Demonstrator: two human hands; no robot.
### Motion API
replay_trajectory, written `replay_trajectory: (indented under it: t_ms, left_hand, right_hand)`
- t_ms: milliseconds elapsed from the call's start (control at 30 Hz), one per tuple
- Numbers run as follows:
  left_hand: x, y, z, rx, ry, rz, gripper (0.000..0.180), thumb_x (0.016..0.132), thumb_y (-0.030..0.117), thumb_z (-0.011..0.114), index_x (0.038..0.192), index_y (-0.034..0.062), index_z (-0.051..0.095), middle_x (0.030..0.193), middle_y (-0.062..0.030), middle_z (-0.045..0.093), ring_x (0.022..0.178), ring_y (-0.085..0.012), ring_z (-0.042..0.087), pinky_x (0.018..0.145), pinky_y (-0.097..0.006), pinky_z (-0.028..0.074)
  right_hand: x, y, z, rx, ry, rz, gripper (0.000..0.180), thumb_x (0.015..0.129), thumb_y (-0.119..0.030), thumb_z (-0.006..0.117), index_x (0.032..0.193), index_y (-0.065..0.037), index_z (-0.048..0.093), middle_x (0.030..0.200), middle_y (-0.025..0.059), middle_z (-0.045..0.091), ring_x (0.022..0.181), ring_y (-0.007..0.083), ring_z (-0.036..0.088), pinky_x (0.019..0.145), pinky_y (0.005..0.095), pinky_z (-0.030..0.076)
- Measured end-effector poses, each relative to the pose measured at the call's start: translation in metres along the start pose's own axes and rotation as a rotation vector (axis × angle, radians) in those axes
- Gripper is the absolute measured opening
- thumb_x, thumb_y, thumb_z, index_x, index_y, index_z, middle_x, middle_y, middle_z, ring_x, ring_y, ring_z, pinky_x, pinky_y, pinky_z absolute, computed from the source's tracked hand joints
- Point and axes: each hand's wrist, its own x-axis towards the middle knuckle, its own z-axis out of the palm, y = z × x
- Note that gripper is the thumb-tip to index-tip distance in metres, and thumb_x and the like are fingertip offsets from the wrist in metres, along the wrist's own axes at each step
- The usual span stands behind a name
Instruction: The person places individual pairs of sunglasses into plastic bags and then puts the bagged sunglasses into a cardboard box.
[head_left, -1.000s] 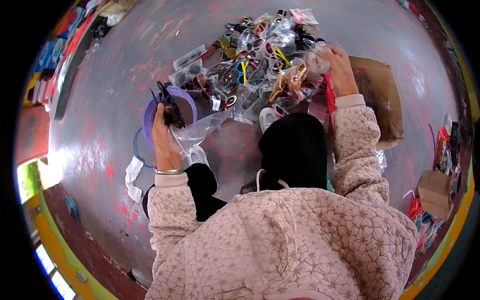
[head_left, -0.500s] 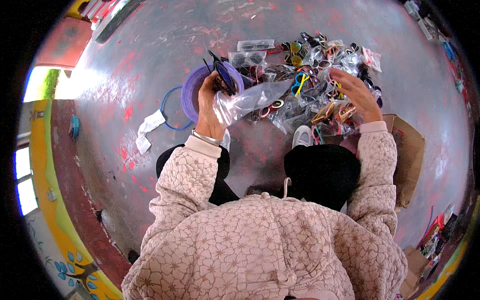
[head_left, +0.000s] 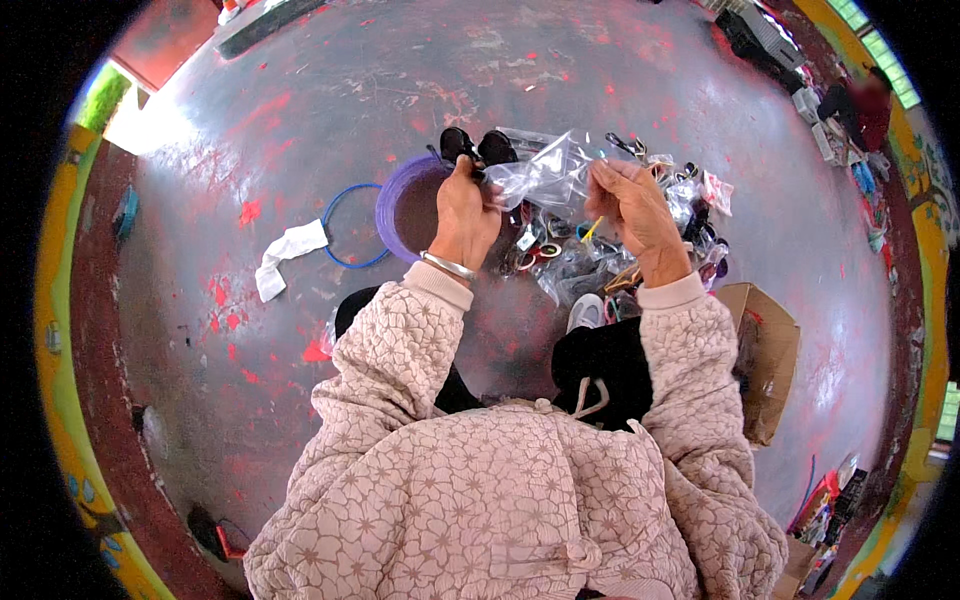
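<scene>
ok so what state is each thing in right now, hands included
left hand, closed, gripping
right hand, closed, pinching
dark sunglasses, held in the left hand
clear plastic bag, crinkled, spread between both hands
heap of eyewear, jumbled, some pieces bagged
cardboard box, open
purple ring-shaped thing, partly hidden behind the left hand
blue hoop, lying flat
white strip, bent, lying flat

From far off, I see a clear bag [head_left: 545, 178] of thin, shiny, crinkly plastic. The sunglasses [head_left: 457, 143] look smooth and dark. The bracelet [head_left: 449, 265] looks like smooth, shiny metal. The coat [head_left: 480, 480] is bumpy cloth, the trousers [head_left: 595, 365] dull black cloth. The box [head_left: 778, 370] is dull brown cardboard. The floor [head_left: 250, 380] is glossy in spots. I can't tell if the white strip [head_left: 287, 255] is cloth or paper.
</scene>
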Motion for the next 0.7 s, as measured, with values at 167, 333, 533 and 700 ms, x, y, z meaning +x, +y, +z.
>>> replay_trajectory:
  t_ms: [167, 333, 533, 700]
  left_hand:
    - [0.005, 0.005, -0.011, 0.073, 0.036, 0.094, 0.020, 0.092, 0.021, 0.042, 0.080, 0.0059, 0.046, 0.068, -0.0026, 0.047, 0.048, -0.0115, 0.040, 0.041, -0.024, 0.034]
    - [0.000, 0.013, -0.007, 0.125, 0.060, 0.051, 0.020, 0.091, 0.022, 0.043, 0.076, 0.0084, 0.046, 0.056, -0.0003, 0.040, 0.042, -0.0106, 0.035, 0.038, -0.023, 0.027]
    - [-0.017, 0.042, -0.004, 0.876, -0.281, 0.230, 0.017, 0.084, 0.022, 0.051, 0.078, 0.0061, 0.052, 0.071, -0.0033, 0.054, 0.065, -0.0129, 0.050, 0.056, -0.026, 0.038]
    - [-0.015, 0.033, -0.003, 0.729, -0.530, -0.156, 0.021, 0.086, 0.023, 0.049, 0.083, 0.0027, 0.052, 0.070, -0.0049, 0.051, 0.063, -0.0162, 0.048, 0.056, -0.026, 0.037]
  right_hand:
    - [0.004, 0.011, 0.023, 0.277, 0.367, -0.154, 0.019, 0.086, -0.023, 0.056, 0.076, -0.007, 0.059, 0.067, -0.0029, 0.054, 0.059, 0.0065, 0.049, 0.051, 0.0225, 0.042]
    - [0.002, 0.020, -0.002, 0.213, 0.397, -0.214, 0.019, 0.085, -0.024, 0.058, 0.075, -0.008, 0.058, 0.063, -0.0031, 0.051, 0.052, 0.0069, 0.044, 0.048, 0.0224, 0.036]
    - [-0.006, 0.007, -0.053, 0.164, 0.370, -0.153, 0.015, 0.080, -0.023, 0.063, 0.077, -0.008, 0.059, 0.066, -0.0026, 0.051, 0.054, 0.0086, 0.047, 0.044, 0.0247, 0.038]
    - [-0.015, -0.005, -0.075, 0.237, 0.540, -0.130, 0.016, 0.079, -0.017, 0.060, 0.076, -0.002, 0.058, 0.071, 0.0019, 0.052, 0.050, 0.0103, 0.045, 0.041, 0.0275, 0.040]
